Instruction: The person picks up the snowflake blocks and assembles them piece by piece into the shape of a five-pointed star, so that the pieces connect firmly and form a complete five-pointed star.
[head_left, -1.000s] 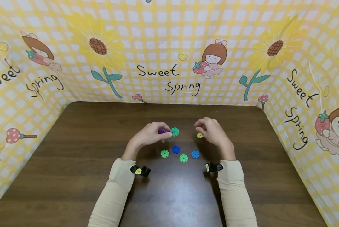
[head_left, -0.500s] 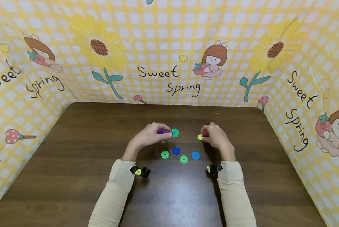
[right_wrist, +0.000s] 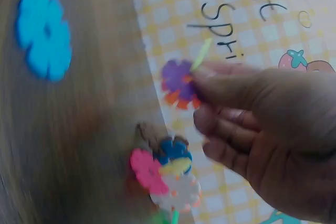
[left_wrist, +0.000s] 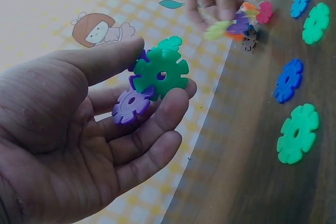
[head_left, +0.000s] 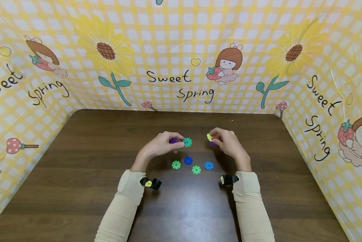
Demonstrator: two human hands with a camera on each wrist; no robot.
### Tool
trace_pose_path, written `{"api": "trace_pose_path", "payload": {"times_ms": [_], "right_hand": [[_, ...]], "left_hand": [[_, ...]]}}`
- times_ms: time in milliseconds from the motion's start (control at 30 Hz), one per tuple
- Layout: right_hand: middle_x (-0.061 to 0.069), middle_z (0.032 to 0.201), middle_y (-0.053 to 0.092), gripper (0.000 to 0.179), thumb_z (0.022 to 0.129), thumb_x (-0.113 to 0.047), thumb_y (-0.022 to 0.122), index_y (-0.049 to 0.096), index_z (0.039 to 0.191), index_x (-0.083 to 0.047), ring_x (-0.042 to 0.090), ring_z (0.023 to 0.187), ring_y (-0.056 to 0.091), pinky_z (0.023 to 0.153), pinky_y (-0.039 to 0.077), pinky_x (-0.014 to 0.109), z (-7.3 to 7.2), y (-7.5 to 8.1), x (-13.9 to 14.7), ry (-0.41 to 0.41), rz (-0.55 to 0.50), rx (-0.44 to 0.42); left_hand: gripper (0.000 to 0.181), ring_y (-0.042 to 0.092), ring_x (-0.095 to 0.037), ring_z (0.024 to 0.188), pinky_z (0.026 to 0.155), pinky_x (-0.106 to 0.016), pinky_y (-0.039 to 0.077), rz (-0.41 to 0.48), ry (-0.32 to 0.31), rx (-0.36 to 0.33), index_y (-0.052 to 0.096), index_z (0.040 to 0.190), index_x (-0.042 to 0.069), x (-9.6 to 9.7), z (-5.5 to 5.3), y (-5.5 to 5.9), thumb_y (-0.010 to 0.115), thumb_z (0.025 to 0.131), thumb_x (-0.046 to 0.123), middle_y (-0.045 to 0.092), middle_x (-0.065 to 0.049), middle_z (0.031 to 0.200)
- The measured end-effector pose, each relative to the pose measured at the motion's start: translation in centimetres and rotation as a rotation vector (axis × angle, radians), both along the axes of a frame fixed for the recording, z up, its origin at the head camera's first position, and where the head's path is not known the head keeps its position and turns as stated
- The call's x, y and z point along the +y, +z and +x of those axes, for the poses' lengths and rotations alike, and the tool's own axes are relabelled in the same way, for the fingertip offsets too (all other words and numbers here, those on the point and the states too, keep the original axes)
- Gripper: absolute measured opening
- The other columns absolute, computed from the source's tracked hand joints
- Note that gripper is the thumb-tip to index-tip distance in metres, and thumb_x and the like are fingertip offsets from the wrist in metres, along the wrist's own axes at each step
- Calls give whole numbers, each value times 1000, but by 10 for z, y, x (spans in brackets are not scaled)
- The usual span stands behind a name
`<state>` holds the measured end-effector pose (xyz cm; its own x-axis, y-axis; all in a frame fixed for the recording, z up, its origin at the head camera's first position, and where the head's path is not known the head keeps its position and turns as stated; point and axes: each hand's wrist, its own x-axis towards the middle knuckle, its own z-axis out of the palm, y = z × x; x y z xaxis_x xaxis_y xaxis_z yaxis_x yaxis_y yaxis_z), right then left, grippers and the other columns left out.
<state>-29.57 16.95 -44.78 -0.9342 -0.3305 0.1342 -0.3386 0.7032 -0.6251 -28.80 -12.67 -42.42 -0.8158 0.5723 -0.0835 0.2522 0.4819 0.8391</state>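
My left hand (head_left: 160, 145) holds a cluster of notched plastic discs joined together. In the left wrist view a green disc (left_wrist: 146, 77) faces out between thumb and fingers, with a purple disc (left_wrist: 124, 111) below it. Across from it, my right hand (head_left: 228, 144) pinches a second small cluster, raised off the table. This one has a purple disc (right_wrist: 177, 78), an orange disc (right_wrist: 175, 101) behind it and a yellow-green disc (right_wrist: 202, 54) edge-on at the thumb. Part of each cluster is hidden by the fingers.
Four-sided spread aside, several loose discs lie nearer me: a green disc (head_left: 176, 165), a dark blue disc (head_left: 188, 160), another green disc (head_left: 196, 170) and a lighter blue disc (head_left: 209, 165). Beneath my right hand is a pile with a pink disc (right_wrist: 147, 170) and a white disc (right_wrist: 176, 195).
My right hand came down to the discs at the right, took hold of the yellow-green, purple and orange cluster, and lifted it slightly leftward. My left hand keeps its hold, nearly still.
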Motion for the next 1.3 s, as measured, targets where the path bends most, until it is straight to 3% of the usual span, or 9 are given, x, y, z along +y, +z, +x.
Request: {"api": "trace_pose_path", "payload": {"times_ms": [200,300,400,600,733,933,1033,1200,1300], "right_hand": [[13,92,66,36,101,-7,59,60,137,-10,35,79,64,58,48,26,-2,4,-7,115,-350,-65],[18,98,63,41,101,-5,57,54,143,-8,37,84,64,69,54,28,-2,5,-12,202,-574,-169],[18,104,60,44,102,-7,57,52,145,-11,32,84,63,83,55,34,0,6,-15,260,-711,-269],[13,108,60,41,102,-5,56,52,142,-11,23,84,62,85,54,35,3,6,-19,342,-816,-396],[11,109,60,41,102,-2,54,52,141,-12,21,84,62,85,54,33,4,6,-22,378,-854,-438],[8,106,62,41,103,-1,51,49,143,-8,17,81,63,82,54,30,4,2,-25,417,-903,-474],[7,104,61,41,103,0,49,48,143,-6,16,81,63,81,54,30,3,-1,-25,455,-956,-499],[7,104,62,40,104,2,46,49,142,-8,17,81,63,81,54,29,2,-3,-28,515,-1034,-542],[7,107,61,40,105,0,44,48,143,-8,18,84,63,82,54,29,2,-2,-29,529,-1051,-566]], "left_hand": [[35,67,-40,86,81,-54,53,19,-13,12,64,128,4,2,2,0,62,101,25,69,-9,96],[33,67,-41,87,83,-55,53,35,-14,3,65,128,4,3,2,0,61,101,24,68,-11,96],[32,66,-43,88,85,-55,53,57,-15,-11,64,128,3,4,1,-1,60,102,22,67,-14,97],[30,66,-39,86,87,-55,52,111,-44,-34,63,127,-1,3,1,0,54,105,18,65,-15,99],[29,66,-36,87,87,-54,53,154,-75,-50,62,125,-2,2,1,1,50,106,16,64,-15,100],[29,61,-45,100,88,-43,55,162,-108,-43,63,123,-2,0,0,1,47,108,17,63,-25,108],[29,61,-43,99,86,-37,54,157,-109,-37,64,122,-1,0,-1,1,46,108,18,62,-28,109],[30,60,-38,93,83,-35,53,173,-93,-57,64,120,-1,0,-1,1,45,108,20,62,-15,99],[30,58,-42,92,80,-34,52,191,-72,-79,63,118,-3,0,0,2,43,109,18,60,-8,95]]}}
